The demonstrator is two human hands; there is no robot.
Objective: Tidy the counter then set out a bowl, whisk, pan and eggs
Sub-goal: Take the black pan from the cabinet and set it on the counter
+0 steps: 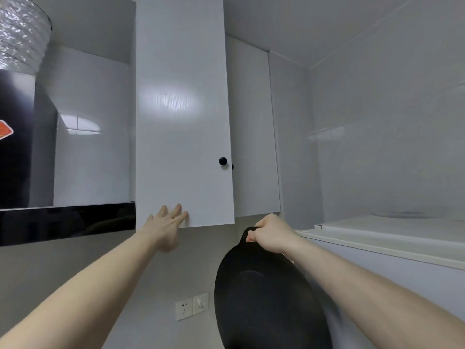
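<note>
1. Left hand (168,222): grip wide, fingers straight, flat against the lower edge of the white cabinet door (181,109).
2. Right hand (270,234): grip curled round the short handle of the black pan (264,298).
3. Pan: hung below the right grip, tilted, beside the wall.
4. Black knob (223,161): above, between both grips.
5. Wall socket (184,310): below the left grip, left of the pan.

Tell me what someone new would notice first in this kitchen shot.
First, the big black pan hanging low at centre right, gripped by its handle in the right hand. Next, the left hand with straight fingers pressed on the bottom edge of the white cabinet door, up the middle, with a black knob.
</note>
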